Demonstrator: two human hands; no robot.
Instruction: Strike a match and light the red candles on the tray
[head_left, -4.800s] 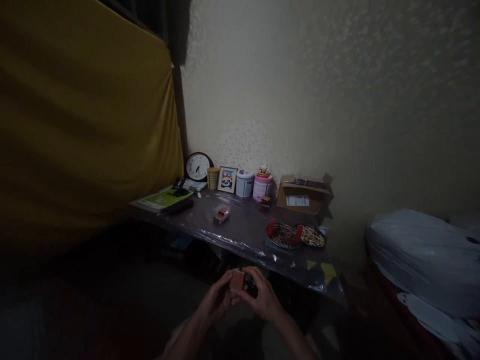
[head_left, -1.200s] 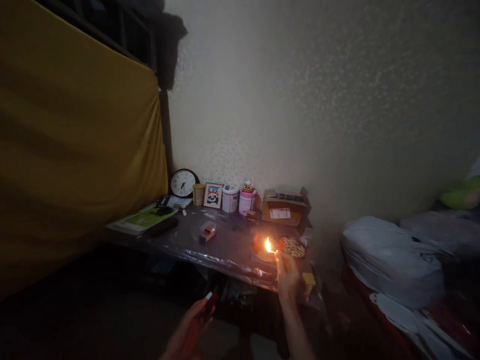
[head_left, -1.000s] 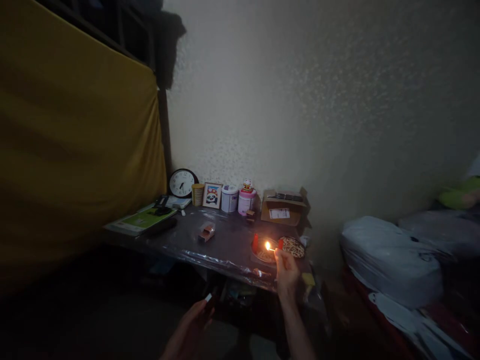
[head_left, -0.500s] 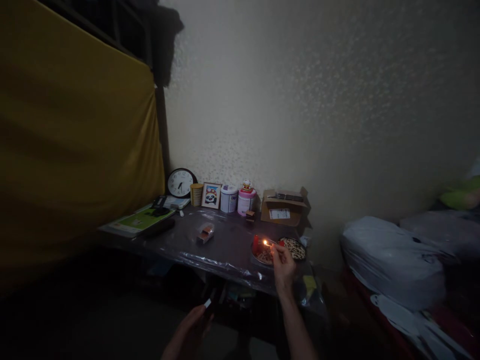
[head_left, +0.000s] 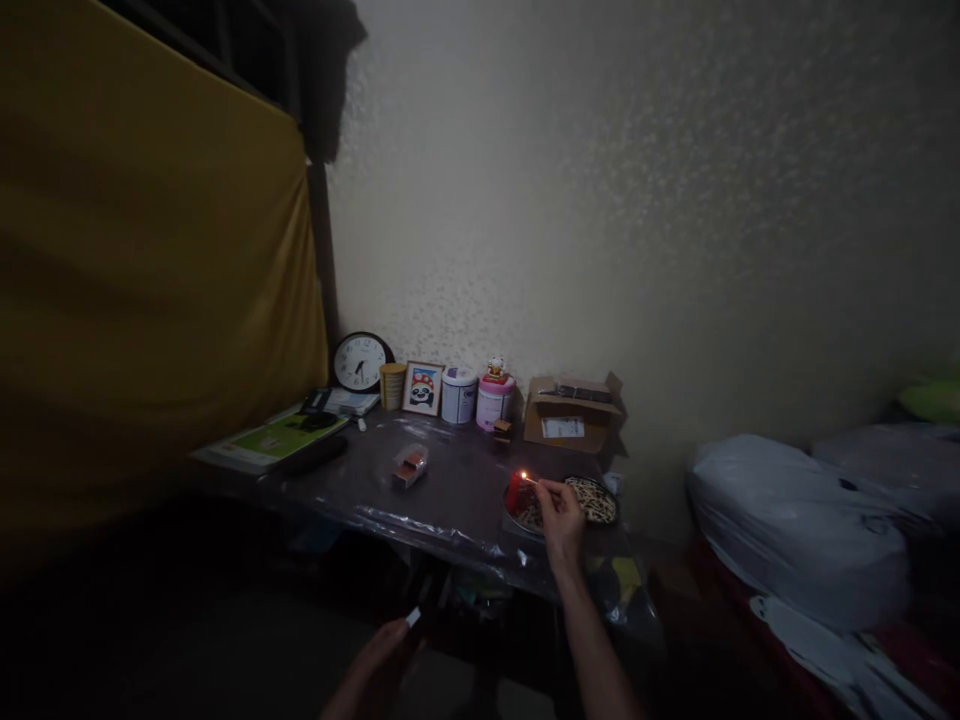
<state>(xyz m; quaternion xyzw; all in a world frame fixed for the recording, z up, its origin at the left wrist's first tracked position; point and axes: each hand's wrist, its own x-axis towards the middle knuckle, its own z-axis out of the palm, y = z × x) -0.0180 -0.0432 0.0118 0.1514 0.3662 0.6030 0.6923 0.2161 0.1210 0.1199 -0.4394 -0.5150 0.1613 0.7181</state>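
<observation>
My right hand [head_left: 561, 520] is closed in a pinch on a burning match [head_left: 531, 481]. The small flame glows at the top of a red candle [head_left: 513, 493], and I cannot tell whether the wick is lit. The candle stands upright on a round dish [head_left: 527, 528] that holds small pieces. Partly behind my right hand is a second dish [head_left: 592, 500] with a speckled, pale and dark filling. Low in front of the table, my left hand [head_left: 375, 660] is closed around what looks like a matchbox [head_left: 413, 617]; only its pale end shows clearly.
The plastic-covered table [head_left: 450, 510] bears a small opened packet [head_left: 410, 467], a clock [head_left: 362, 361], a yellow cup [head_left: 392, 387], a panda picture [head_left: 423, 388], two tubs, and a cardboard box [head_left: 566, 415]. Left hangs a yellow curtain [head_left: 165, 250]; right lie white bags [head_left: 795, 530].
My right hand has moved slightly left, bringing the match flame from beside the candle to its top. The flame looks smaller. My left hand has barely moved.
</observation>
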